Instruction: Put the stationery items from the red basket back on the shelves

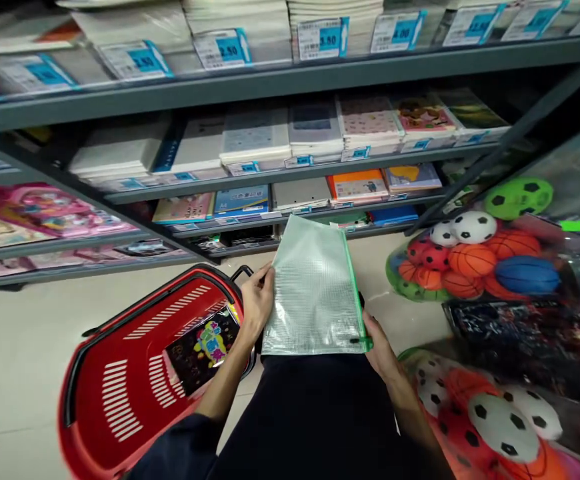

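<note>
I hold a translucent green mesh zip pouch [314, 288] in front of me with both hands. My left hand [256, 303] is closed on its left edge, thumb on top. My right hand [381, 347] is closed on its lower right corner, near the green zip strip. A red shopping basket [120, 387] hangs at my left forearm, just left of the pouch. Inside it lies a dark item with a colourful print [205, 347].
Grey metal shelves [280, 83] with stacked notebooks and blue price tags run across the back. Clear bags of small toy balls [475, 257] sit at the right, more balls [500, 417] at lower right. Pale tiled floor [25, 347] shows at the left.
</note>
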Demonstrator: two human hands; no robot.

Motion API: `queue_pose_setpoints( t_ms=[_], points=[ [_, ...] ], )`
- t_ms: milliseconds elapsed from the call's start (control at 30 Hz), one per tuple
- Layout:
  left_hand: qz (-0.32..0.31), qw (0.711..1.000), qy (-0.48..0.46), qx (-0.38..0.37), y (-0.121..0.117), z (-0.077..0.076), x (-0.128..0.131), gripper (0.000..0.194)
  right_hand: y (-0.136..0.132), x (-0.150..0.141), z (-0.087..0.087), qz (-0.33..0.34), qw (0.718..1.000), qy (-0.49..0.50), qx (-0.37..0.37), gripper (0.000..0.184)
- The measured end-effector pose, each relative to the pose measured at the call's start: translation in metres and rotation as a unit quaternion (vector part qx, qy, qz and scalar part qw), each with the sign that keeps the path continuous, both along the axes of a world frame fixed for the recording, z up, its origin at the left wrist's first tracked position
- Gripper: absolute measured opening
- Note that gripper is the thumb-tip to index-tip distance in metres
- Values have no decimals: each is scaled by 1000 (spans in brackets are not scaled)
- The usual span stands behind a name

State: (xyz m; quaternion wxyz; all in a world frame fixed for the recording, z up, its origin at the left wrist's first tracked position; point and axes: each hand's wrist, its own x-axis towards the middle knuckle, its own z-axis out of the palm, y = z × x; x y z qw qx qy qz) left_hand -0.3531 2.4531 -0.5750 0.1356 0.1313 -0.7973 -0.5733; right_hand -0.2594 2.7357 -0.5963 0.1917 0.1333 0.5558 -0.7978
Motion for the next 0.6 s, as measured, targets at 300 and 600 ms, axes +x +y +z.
queue_pose_setpoints(
  t_ms=[300,600],
  points=[
    [-202,924,-211,245,40,-64,23,55,32,-24,-53,-102,973,78,193,48],
    [-134,934,-241,226,126,-194,-84,65,103,-158,-164,-85,946,120,289,60]
  ],
)
